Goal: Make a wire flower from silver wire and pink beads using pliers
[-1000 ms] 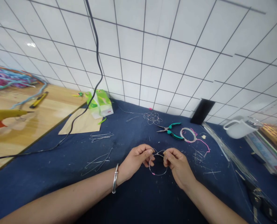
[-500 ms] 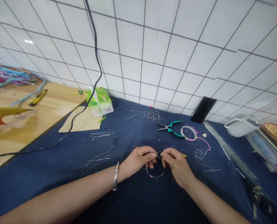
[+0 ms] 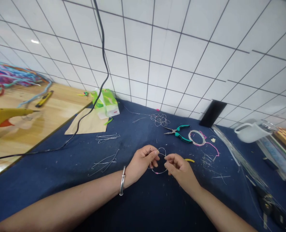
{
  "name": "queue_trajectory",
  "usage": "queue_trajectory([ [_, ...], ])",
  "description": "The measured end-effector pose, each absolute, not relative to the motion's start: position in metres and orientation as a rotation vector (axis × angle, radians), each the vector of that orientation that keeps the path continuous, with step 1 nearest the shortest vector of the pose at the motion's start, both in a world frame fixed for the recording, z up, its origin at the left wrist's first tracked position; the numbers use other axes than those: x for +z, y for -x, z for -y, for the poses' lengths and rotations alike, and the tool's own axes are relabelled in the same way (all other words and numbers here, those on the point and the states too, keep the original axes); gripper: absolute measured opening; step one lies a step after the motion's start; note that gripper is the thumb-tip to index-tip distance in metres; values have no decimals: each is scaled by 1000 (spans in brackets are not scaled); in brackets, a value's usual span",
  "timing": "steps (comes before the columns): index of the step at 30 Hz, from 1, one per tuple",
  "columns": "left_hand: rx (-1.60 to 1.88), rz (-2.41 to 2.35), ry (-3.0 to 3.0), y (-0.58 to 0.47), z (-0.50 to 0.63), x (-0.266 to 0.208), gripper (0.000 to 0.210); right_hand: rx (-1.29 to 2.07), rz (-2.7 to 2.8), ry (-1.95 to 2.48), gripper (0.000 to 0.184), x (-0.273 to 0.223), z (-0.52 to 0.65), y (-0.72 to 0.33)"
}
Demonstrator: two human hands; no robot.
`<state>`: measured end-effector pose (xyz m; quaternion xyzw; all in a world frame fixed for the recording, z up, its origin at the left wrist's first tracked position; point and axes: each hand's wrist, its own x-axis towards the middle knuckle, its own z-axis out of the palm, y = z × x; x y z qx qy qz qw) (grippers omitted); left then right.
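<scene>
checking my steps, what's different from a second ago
The right hand moved left, closer to the left hand; the upper wire loop now shows taller between them. A curved yellow piece came into view. The needle-nose pliers stayed put.

Two hands (image 3: 143,162) (image 3: 181,170), one bangle (image 3: 122,184), one held wire piece (image 3: 157,173), one wire flower (image 3: 160,119), one teal-handled pliers (image 3: 177,131), one glue gun (image 3: 1,116), one cutter (image 3: 44,99), one mug (image 3: 248,132).

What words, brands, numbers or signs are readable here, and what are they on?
No text is readable.
Green pack: red mark, too small to read.
Pliers: no lettering I can make out.
Stack at right: too blurred to read.
Wire ring: no text seen.
</scene>
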<state>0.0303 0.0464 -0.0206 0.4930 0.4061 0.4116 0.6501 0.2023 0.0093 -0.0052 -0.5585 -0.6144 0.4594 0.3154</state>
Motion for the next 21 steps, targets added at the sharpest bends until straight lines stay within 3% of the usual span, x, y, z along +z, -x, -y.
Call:
queue_trajectory([
  [5, 976, -956, -1074, -31, -46, -20, 20, 690, 1955, 1527, 62, -12, -1, -197],
  [10, 944, -913, -1059, -30, -45, -19, 21, 499, 2075, 1508, 56, -15, 2, -198],
  [21, 974, -775, -975, -28, -44, -22, 30, 403, 2123, 1459, 53, -20, -1, -203],
])
